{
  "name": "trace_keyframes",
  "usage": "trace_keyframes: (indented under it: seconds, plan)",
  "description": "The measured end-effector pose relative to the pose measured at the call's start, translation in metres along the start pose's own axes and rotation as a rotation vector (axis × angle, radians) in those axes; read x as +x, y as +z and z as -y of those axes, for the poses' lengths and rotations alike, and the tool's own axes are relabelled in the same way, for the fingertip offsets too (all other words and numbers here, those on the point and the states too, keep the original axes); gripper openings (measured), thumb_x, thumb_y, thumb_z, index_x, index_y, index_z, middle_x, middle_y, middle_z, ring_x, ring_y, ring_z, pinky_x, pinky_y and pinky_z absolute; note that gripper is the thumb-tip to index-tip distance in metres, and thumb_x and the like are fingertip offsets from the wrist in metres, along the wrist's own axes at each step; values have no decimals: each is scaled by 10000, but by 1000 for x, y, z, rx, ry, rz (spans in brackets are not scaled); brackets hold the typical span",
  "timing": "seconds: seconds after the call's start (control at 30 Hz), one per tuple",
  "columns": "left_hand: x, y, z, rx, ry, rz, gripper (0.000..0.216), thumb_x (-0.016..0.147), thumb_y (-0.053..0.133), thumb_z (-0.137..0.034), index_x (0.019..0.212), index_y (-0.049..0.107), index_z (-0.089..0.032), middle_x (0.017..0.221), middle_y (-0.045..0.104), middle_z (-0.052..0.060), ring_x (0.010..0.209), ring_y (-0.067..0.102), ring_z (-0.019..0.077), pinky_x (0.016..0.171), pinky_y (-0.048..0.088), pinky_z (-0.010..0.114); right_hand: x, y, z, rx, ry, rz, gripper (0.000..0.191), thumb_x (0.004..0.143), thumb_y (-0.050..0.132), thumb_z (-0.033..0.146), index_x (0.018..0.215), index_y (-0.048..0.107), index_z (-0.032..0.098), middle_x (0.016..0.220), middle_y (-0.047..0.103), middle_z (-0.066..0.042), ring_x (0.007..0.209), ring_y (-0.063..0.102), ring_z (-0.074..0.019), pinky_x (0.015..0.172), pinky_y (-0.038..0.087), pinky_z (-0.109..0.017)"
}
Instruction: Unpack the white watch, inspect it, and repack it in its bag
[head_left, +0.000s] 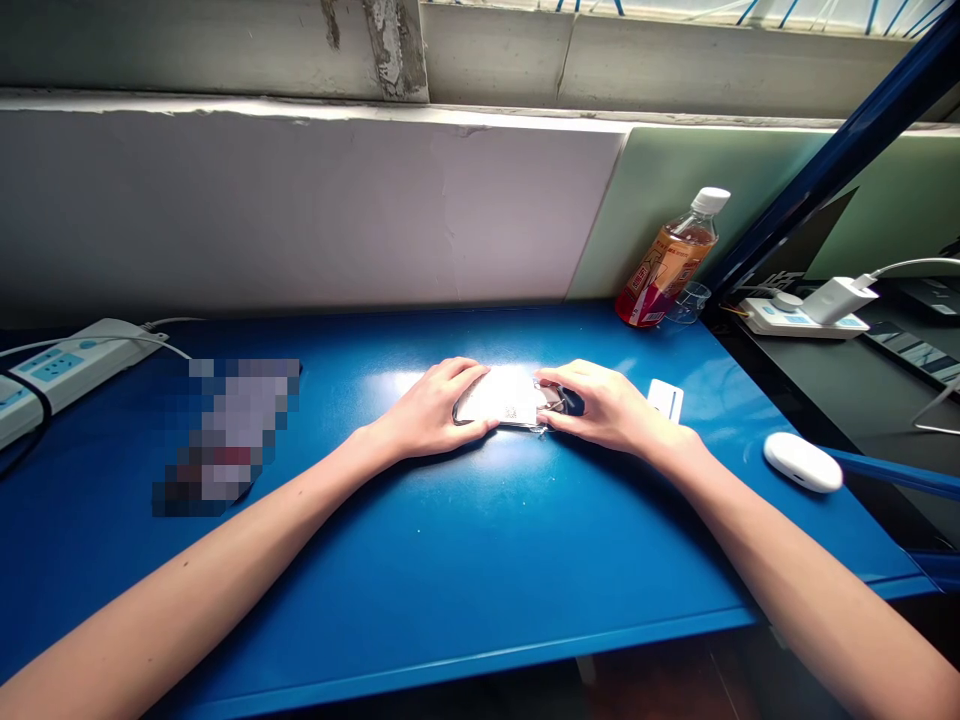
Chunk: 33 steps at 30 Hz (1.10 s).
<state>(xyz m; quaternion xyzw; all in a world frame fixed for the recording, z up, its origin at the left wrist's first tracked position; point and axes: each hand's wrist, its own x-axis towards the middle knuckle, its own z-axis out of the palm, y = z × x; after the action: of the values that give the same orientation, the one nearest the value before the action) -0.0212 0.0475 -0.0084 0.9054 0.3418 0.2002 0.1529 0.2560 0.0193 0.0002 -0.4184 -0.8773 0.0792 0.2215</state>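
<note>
A small clear packet with a glaring white label (pixel 510 395) and a square printed code lies at the middle of the blue table. Something dark and greyish shows through its right end, too blurred to name. My left hand (pixel 431 408) grips the packet's left end, thumb along the near edge and fingers along the far one. At the opposite end, my right hand (pixel 600 402) is closed on it in the same way. Beside my right wrist, partly covered by it, lies a white card-like piece (pixel 667 398).
Left are a white power strip (pixel 71 365) with cables and a pixelated flat object (pixel 244 425). A drink bottle (pixel 670 262) stands at the back right by a clear cup (pixel 688 302). A white rounded case (pixel 803 462) sits near the right edge; another power strip (pixel 780 320) lies beyond.
</note>
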Motion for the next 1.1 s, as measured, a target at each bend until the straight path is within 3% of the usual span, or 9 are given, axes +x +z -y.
trace_keyframes:
  seconds: [0.17, 0.47, 0.67, 0.9, 1.1]
  plan:
    - [1, 0, 0, -6, -20, 5, 631, 866, 635, -526, 1361, 538, -147, 1355, 565, 191, 1234, 559, 345, 1044, 468, 478, -1, 0, -2, 25, 28, 16, 336, 907, 670, 339, 1213, 650, 202, 1113, 730, -124, 1007, 680, -279, 852, 558, -403]
    - [1, 0, 0, -8, -28, 23, 645, 862, 646, -526, 1361, 534, -133, 1367, 561, 195, 1240, 555, 345, 1039, 468, 469, -2, -22, -7, -42, 114, 128, 303, 879, 679, 401, 1093, 695, 187, 1009, 732, -92, 907, 683, -264, 772, 529, -373]
    - [1, 0, 0, -7, -29, 22, 639, 856, 652, -521, 1354, 539, -138, 1358, 570, 191, 1229, 562, 347, 1029, 475, 472, -2, -10, -3, -10, 55, 100, 371, 900, 653, 464, 1172, 690, 214, 1179, 664, -121, 1033, 663, -282, 873, 551, -408]
    - [2, 0, -1, -13, -34, 13, 629, 850, 658, -512, 1351, 542, -149, 1361, 566, 190, 1241, 559, 347, 1043, 468, 475, -1, -6, -2, -31, 43, 70, 305, 960, 586, 409, 1155, 710, 209, 1206, 663, -138, 1062, 650, -287, 903, 552, -432]
    - [1, 1, 2, -20, -34, 12, 652, 853, 656, -537, 1364, 535, -151, 1365, 561, 187, 1244, 552, 348, 1053, 460, 485, -1, -19, -7, -97, 17, 116, 220, 988, 546, 347, 1033, 737, 249, 1014, 762, -86, 932, 639, -273, 771, 538, -392]
